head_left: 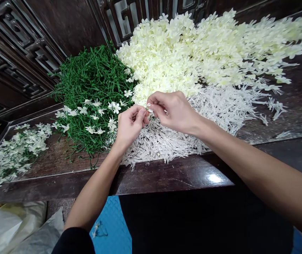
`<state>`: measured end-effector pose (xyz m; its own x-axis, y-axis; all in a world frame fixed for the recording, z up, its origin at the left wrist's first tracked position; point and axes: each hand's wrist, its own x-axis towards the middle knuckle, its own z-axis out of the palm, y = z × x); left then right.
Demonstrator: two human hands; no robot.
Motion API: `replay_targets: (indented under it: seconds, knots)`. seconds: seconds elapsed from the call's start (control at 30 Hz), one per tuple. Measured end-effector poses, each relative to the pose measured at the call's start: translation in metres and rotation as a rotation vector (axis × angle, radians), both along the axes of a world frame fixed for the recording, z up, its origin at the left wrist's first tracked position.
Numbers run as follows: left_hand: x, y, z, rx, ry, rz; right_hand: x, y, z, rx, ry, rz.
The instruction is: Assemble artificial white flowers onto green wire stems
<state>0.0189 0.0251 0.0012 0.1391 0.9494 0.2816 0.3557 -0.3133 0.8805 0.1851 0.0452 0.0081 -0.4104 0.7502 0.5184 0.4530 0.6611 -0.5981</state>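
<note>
My left hand (130,125) and my right hand (170,111) meet over the dark wooden table (172,174), fingertips pinched together on a small white flower piece (148,108). Both hands hover above a heap of white plastic stamen sprigs (214,109). Behind them lies a large pile of cream artificial flower petals (193,53). To the left sits a mound of green plastic stems (92,81), some with white flowers fitted on them (98,116).
A bunch of finished green stems with white flowers (10,155) lies at the table's left end. Carved dark wood panels (21,42) stand behind the table. White bags (13,225) and a blue mat (114,222) are on the floor below the table edge.
</note>
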Motion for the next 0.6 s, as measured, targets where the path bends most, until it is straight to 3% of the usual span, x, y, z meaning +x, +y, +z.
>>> replay_targets:
  seconds: [0.2,0.4,0.6]
  knots:
    - [-0.002,-0.0017,-0.0016,0.088,0.131,0.048,-0.002,-0.0041,0.0004,0.003,-0.009,-0.025]
    - [0.0018,-0.0023,-0.0022,0.11,-0.016,0.052,-0.0052,-0.0063,0.0051,-0.056,0.137,-0.072]
    - [0.0026,-0.0042,-0.0018,0.146,-0.015,0.076,-0.0031,-0.0077,0.0089,-0.133,0.11,-0.079]
